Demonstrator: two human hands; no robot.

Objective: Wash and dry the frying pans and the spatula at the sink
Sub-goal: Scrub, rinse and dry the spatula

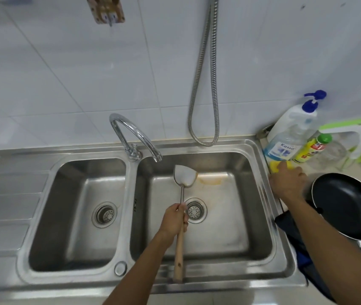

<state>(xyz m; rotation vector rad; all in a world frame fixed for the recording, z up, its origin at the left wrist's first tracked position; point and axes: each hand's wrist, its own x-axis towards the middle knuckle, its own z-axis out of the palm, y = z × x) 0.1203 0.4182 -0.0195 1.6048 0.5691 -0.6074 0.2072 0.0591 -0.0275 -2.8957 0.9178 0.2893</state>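
Observation:
My left hand (174, 219) grips a metal spatula (185, 177) by the top of its wooden handle and holds it over the right basin, blade up and away from me under the faucet spout (156, 155). My right hand (287, 182) reaches to the counter right of the sink and rests on a yellow sponge (274, 167), fingers curled over it. A black frying pan (349, 205) lies on the counter just right of that hand, partly behind my forearm. No water runs from the spout.
The steel double sink (131, 194) has two empty basins and a drainboard (5, 208) at left. A clear soap bottle with blue pump (291, 133), a yellow bottle (309, 150) and a glass jar stand behind the sponge. A metal hose (203, 84) hangs on the tiled wall.

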